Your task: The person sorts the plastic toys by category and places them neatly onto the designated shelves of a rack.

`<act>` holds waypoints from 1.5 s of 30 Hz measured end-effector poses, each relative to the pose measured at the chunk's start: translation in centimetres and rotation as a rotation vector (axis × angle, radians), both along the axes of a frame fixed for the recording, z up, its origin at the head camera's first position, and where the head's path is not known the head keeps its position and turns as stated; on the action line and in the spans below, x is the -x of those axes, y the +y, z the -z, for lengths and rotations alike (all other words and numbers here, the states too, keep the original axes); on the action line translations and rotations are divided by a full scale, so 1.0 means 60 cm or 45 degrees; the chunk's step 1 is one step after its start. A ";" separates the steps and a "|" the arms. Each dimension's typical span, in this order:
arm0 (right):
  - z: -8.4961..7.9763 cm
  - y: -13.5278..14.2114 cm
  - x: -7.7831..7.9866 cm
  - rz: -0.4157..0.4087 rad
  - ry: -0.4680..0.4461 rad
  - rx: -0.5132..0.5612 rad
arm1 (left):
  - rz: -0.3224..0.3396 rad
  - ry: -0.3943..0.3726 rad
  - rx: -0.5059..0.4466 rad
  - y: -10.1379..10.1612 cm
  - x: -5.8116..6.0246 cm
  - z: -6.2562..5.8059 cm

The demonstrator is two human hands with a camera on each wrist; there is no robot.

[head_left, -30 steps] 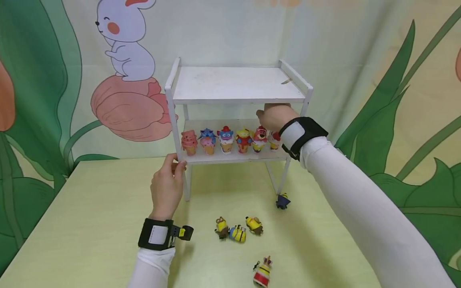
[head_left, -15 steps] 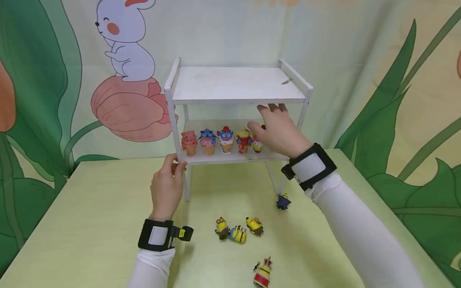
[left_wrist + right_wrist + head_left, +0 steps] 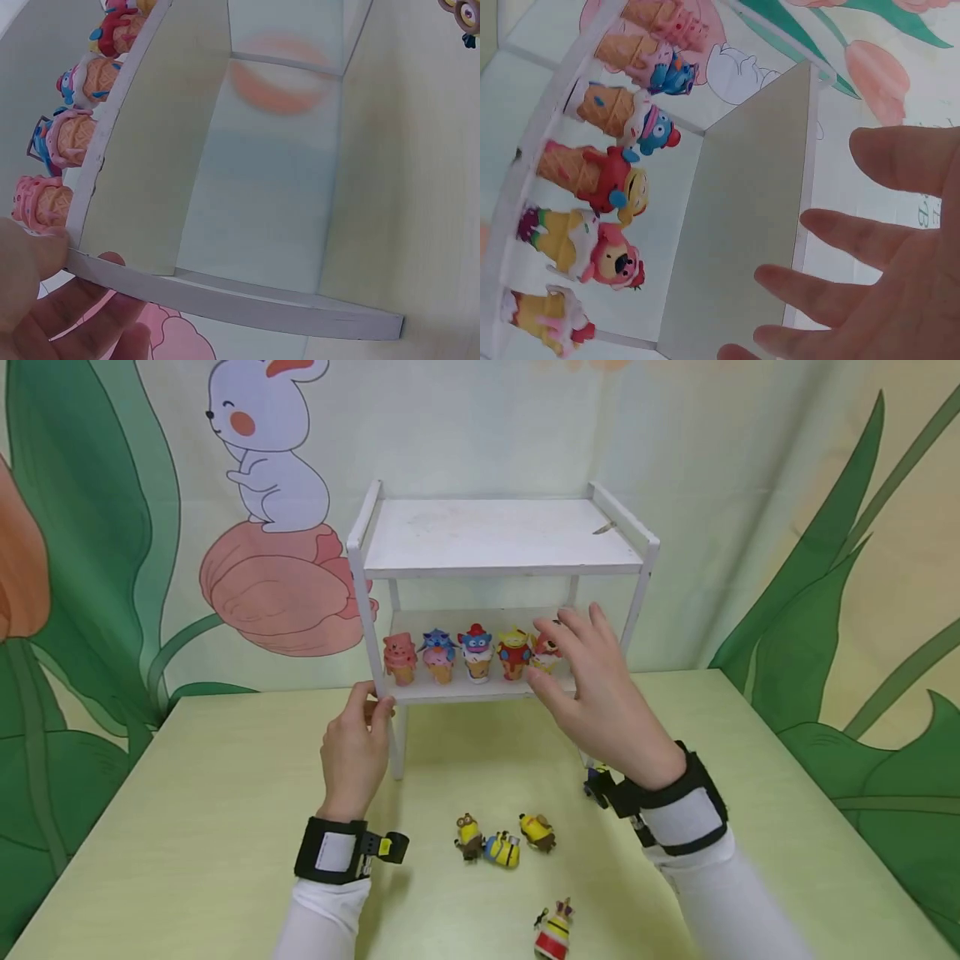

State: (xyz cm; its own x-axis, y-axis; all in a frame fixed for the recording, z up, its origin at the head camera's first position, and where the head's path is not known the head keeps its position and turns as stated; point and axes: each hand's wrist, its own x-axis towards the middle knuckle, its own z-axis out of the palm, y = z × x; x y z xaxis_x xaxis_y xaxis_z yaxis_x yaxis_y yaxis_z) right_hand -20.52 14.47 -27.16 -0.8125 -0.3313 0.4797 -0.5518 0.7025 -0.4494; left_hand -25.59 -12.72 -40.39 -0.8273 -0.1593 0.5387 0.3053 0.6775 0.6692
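Observation:
A small white two-tier shelf (image 3: 502, 539) stands on the table. Its lower tier carries a row of ice-cream-cone figurines, among them a pink cat-like one (image 3: 400, 656), one with a red hat (image 3: 476, 652) and a pink bear (image 3: 616, 261). My left hand (image 3: 354, 756) grips the shelf's front left post at lower-tier height, thumb in front and fingers behind. In front of the right end of the row is my right hand (image 3: 607, 702), fingers spread and nothing held. It hides the last figurine (image 3: 551, 319) in the head view, though the right wrist view shows it.
Several yellow minion figurines lie on the table (image 3: 225, 810): a brown-bottomed one (image 3: 469, 837), a blue one (image 3: 502, 850), another brown one (image 3: 537, 832) and a red-robed one with a crown (image 3: 553, 935). A dark-clad one (image 3: 597, 777) is partly behind the right wrist strap. A printed curtain hangs behind.
My right hand has come out from under the shelf's upper tier, back toward me and down, with its fingers spreading. My left hand keeps its grip on the post.

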 end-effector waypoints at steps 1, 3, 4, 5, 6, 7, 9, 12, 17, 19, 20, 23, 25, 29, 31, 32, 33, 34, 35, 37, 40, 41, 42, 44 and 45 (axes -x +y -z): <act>0.005 0.001 -0.004 -0.015 -0.005 0.015 | -0.003 0.002 0.002 0.000 0.000 0.000; 0.016 0.005 -0.010 -0.044 -0.018 0.046 | -0.009 0.001 0.005 0.001 0.000 0.001; 0.022 0.007 -0.013 -0.053 -0.023 0.058 | -0.009 -0.003 0.003 0.002 -0.001 0.002; 0.029 0.010 -0.014 -0.065 -0.026 0.069 | -0.007 -0.010 0.001 0.003 -0.001 0.002; 0.035 0.013 -0.016 -0.074 -0.032 0.079 | -0.004 -0.017 -0.003 0.003 -0.002 0.003; 0.041 0.016 -0.017 -0.079 -0.036 0.082 | -0.001 -0.023 -0.005 0.004 -0.002 0.003; 0.053 0.022 -0.018 -0.094 -0.046 0.086 | 0.003 -0.031 -0.009 0.006 -0.003 0.004; 0.067 0.031 -0.016 -0.121 -0.053 0.080 | 0.007 -0.025 -0.010 0.007 -0.003 0.003; 0.078 0.037 -0.006 -0.153 -0.061 0.074 | 0.003 -0.010 -0.008 0.005 -0.002 0.000; 0.080 0.034 -0.001 -0.173 -0.093 0.070 | -0.003 -0.005 -0.010 0.003 -0.002 0.001; 0.080 0.032 0.001 -0.179 -0.115 0.066 | -0.007 -0.002 -0.011 0.002 -0.003 0.001; 0.081 0.025 0.007 -0.189 -0.174 0.051 | -0.010 0.004 -0.012 -0.002 -0.003 0.003; 0.084 0.019 0.010 -0.203 -0.208 0.033 | -0.013 0.004 -0.009 -0.004 -0.004 0.004; 0.097 0.002 0.016 -0.264 -0.249 -0.029 | -0.026 0.003 0.005 -0.007 -0.004 0.006; 0.107 -0.010 0.020 -0.294 -0.265 -0.082 | -0.023 0.003 0.007 -0.007 -0.003 0.006; 0.113 -0.016 0.022 -0.305 -0.276 -0.112 | -0.018 0.003 0.007 -0.007 -0.003 0.006; 0.118 -0.022 0.024 -0.315 -0.285 -0.146 | -0.013 0.004 0.007 -0.006 -0.003 0.005; 0.122 -0.028 0.025 -0.325 -0.293 -0.186 | -0.009 0.004 0.007 -0.006 -0.003 0.005; 0.128 -0.034 0.027 -0.334 -0.307 -0.225 | -0.007 0.004 0.005 -0.005 -0.002 0.005; 0.137 -0.045 0.029 -0.351 -0.343 -0.303 | -0.010 0.008 0.008 -0.004 -0.002 0.003; 0.152 -0.061 0.032 -0.364 -0.373 -0.410 | -0.016 0.012 0.008 -0.003 -0.002 0.002; 0.157 -0.066 0.034 -0.368 -0.384 -0.434 | -0.016 0.012 0.007 -0.002 -0.001 0.002; 0.163 -0.071 0.035 -0.371 -0.396 -0.454 | -0.016 0.011 0.007 -0.002 -0.001 0.001; 0.174 -0.080 0.036 -0.372 -0.411 -0.484 | -0.015 0.008 0.005 -0.001 -0.001 0.001; 0.181 -0.084 0.037 -0.369 -0.425 -0.494 | -0.013 0.004 0.004 0.000 -0.001 0.001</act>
State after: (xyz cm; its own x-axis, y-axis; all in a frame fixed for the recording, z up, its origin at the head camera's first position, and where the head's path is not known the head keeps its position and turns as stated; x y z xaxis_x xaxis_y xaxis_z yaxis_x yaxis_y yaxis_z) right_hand -22.76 9.46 -38.02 -0.7486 -0.6629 0.0129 -0.6189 0.6916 -0.3723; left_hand -25.54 -12.72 -40.45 -0.8237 -0.1664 0.5420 0.3004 0.6826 0.6662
